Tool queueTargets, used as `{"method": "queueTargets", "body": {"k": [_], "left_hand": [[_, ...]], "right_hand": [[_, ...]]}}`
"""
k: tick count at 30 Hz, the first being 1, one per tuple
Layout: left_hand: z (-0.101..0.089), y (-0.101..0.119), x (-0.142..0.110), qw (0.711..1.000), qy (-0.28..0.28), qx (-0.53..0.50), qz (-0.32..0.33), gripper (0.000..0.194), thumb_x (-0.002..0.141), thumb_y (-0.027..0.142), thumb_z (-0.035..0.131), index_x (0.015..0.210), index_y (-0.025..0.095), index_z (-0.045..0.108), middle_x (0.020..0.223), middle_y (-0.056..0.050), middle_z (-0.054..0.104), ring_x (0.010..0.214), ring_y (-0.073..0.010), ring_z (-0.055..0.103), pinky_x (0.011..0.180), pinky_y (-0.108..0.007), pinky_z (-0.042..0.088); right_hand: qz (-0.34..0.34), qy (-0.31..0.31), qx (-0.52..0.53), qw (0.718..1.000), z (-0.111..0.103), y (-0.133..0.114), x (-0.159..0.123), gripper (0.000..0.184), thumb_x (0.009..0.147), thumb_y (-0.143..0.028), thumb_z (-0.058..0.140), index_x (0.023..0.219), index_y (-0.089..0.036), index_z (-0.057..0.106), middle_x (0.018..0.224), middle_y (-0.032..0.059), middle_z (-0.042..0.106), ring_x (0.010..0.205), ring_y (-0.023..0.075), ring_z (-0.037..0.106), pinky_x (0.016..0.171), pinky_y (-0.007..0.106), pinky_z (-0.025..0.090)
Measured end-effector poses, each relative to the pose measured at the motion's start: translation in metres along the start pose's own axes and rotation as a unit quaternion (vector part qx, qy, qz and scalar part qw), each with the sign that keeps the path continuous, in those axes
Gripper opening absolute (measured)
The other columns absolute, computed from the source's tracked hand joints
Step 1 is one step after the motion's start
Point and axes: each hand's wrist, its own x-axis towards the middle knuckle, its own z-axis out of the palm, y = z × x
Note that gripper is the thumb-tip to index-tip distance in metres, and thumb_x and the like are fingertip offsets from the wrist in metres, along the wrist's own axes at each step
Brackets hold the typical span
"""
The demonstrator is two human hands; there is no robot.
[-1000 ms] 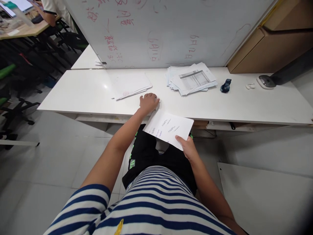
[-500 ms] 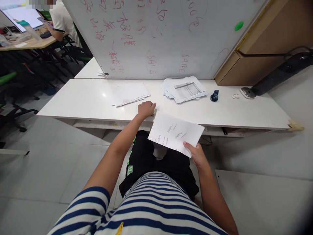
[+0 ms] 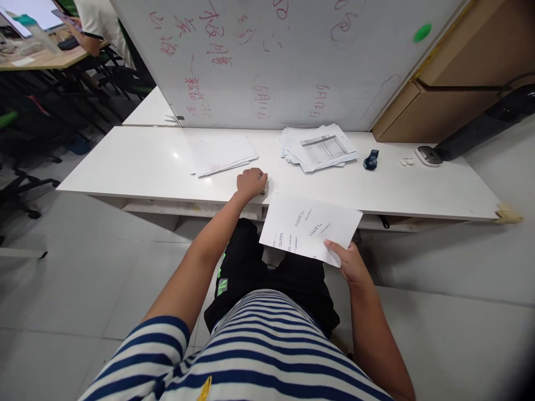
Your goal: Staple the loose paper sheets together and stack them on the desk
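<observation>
My right hand (image 3: 350, 262) pinches the near corner of a white printed sheet (image 3: 309, 227), held in the air just in front of the white table (image 3: 137, 167). My left hand (image 3: 251, 183) rests on the table's front edge with its fingers curled over a small dark object that I cannot make out. Beyond that hand lies a thin stack of white papers (image 3: 219, 155). Farther right sits a messier pile of printed papers (image 3: 320, 148).
A whiteboard (image 3: 271, 55) with red writing stands along the table's back. A small blue object (image 3: 371, 160), a white clip-like item (image 3: 405, 161) and a round grey base (image 3: 428, 155) lie at the right. Another person (image 3: 94, 22) sits at a desk far left.
My right hand has carried the sheet a little to the right and off the table edge. My left hand has stayed on the table's front edge.
</observation>
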Motion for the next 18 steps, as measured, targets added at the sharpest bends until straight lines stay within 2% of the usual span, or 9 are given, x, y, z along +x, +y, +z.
{"method": "queueTargets", "body": {"k": [9, 12, 15, 18], "left_hand": [[0.006, 0.004, -0.003, 1.0, 0.025, 0.003, 0.002, 0.035, 0.096, 0.044, 0.038, 0.11, 0.025, 0.064, 0.129, -0.006, 0.064, 0.122, -0.0288, 0.051, 0.099, -0.045, 0.04], [0.006, 0.005, -0.005, 0.999, 0.036, -0.005, -0.001, 0.033, 0.096, 0.043, 0.04, 0.107, 0.024, 0.064, 0.127, -0.007, 0.065, 0.12, -0.0296, 0.052, 0.097, -0.046, 0.04], [0.004, 0.006, -0.007, 0.999, 0.034, -0.005, 0.006, 0.034, 0.097, 0.04, 0.039, 0.108, 0.021, 0.064, 0.126, -0.009, 0.065, 0.119, -0.0308, 0.053, 0.096, -0.046, 0.04], [0.002, 0.005, -0.006, 1.0, 0.017, 0.015, 0.017, 0.031, 0.095, 0.034, 0.044, 0.115, 0.022, 0.063, 0.127, -0.011, 0.064, 0.121, -0.0317, 0.052, 0.095, -0.046, 0.041]], "right_hand": [[-0.005, 0.005, 0.014, 1.0, 0.005, 0.0, 0.002, 0.051, 0.057, -0.039, 0.087, 0.101, -0.018, 0.073, 0.119, 0.0107, 0.072, 0.114, 0.0338, 0.065, 0.1, 0.047, 0.051], [-0.023, 0.006, 0.035, 0.999, 0.012, -0.007, 0.01, 0.051, 0.058, -0.037, 0.086, 0.104, -0.019, 0.072, 0.118, 0.0099, 0.072, 0.115, 0.0325, 0.065, 0.1, 0.045, 0.052], [-0.061, 0.005, 0.045, 0.997, 0.029, -0.027, 0.028, 0.049, 0.062, -0.035, 0.084, 0.106, -0.018, 0.07, 0.115, 0.0094, 0.073, 0.114, 0.0304, 0.065, 0.101, 0.043, 0.051], [-0.124, 0.0, 0.029, 0.992, 0.062, -0.055, 0.059, 0.046, 0.066, -0.033, 0.081, 0.107, -0.017, 0.069, 0.112, 0.0083, 0.074, 0.115, 0.0274, 0.065, 0.103, 0.041, 0.05]]}}
